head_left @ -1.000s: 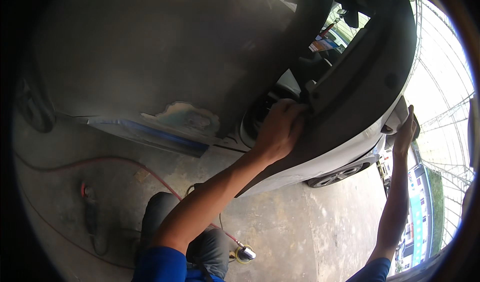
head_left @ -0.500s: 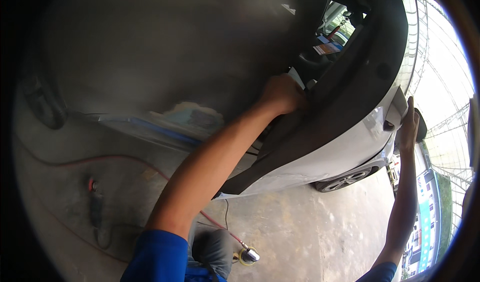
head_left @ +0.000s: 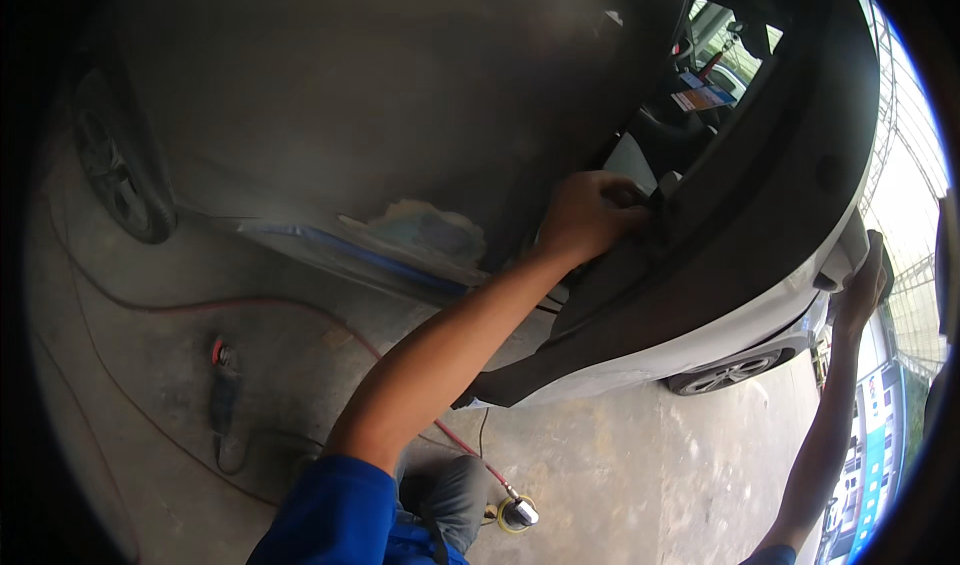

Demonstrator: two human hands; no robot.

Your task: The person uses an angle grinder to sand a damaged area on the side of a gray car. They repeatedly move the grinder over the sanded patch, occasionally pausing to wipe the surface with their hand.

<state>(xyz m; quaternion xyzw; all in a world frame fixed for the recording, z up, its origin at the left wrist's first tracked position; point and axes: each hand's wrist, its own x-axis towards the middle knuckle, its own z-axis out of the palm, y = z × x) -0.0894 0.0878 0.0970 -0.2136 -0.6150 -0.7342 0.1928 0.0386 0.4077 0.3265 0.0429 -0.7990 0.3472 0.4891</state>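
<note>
A car door [head_left: 690, 255] with a dark panel stands in front of me, its outer skin light-coloured. My left hand [head_left: 590, 215] reaches to the panel near the window opening, thumb and fingers curled together; what they pinch is dark and hard to make out. Just beyond it, a pale flat piece [head_left: 630, 160] shows at the gap to the cabin. Off to the right, my right hand [head_left: 860, 290] lies with stretched fingers against a silver projecting piece [head_left: 842, 260] on the door's outer side, perhaps a mirror. Part of that hand is hidden.
The dark car body [head_left: 380, 115] at left carries a patch of bare filler [head_left: 430, 233]. On the concrete floor lie a power tool with a red end [head_left: 225, 400], a red hose [head_left: 260, 302] and a round sander [head_left: 517, 513]. Wheels show at left [head_left: 120, 175] and right [head_left: 735, 370].
My view has shifted, so the car and floor tools sit farther right. My left hand has turned, showing its curled thumb and fingers. The right hand stays at the silver piece.
</note>
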